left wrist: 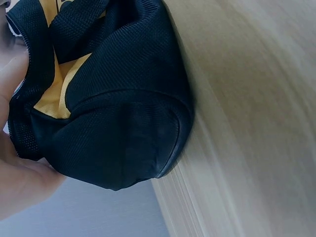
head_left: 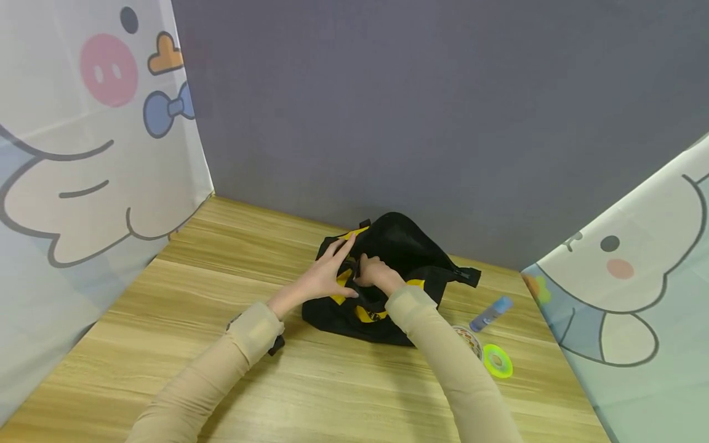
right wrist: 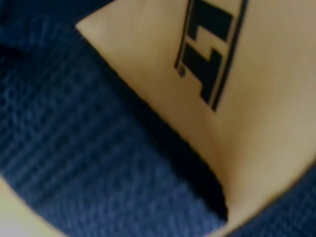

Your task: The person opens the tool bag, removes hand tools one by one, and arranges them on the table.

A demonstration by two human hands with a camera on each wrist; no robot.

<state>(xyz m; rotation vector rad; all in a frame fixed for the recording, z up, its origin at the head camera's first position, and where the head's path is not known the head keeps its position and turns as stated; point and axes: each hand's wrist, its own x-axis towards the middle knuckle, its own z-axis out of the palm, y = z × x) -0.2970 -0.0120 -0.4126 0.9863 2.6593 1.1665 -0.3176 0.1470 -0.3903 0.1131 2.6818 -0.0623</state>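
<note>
A black fabric tool bag (head_left: 354, 329) with yellow panels lies on the wooden table, its zippered mouth spread wide and its far flap standing up. My left hand (head_left: 327, 274) is at the left end of the mouth, thumb and forefinger straight and spread apart against the bag. In the left wrist view, that hand (left wrist: 22, 182) touches the zipper edge of the bag (left wrist: 118, 133). My right hand (head_left: 376, 274) reaches down into the mouth, fingertips hidden inside; I cannot tell whether it holds anything. The right wrist view shows a yellow panel (right wrist: 266, 98) with black lettering close up.
Right of the bag lie a blue tube with a light blue cap (head_left: 491, 314), a round patterned item (head_left: 469, 340) partly behind the right sleeve, and a bright yellow-green ring (head_left: 506, 363). A grey wall (head_left: 388, 111) stands behind the table (head_left: 310, 394), with cartoon-printed cloth on both sides.
</note>
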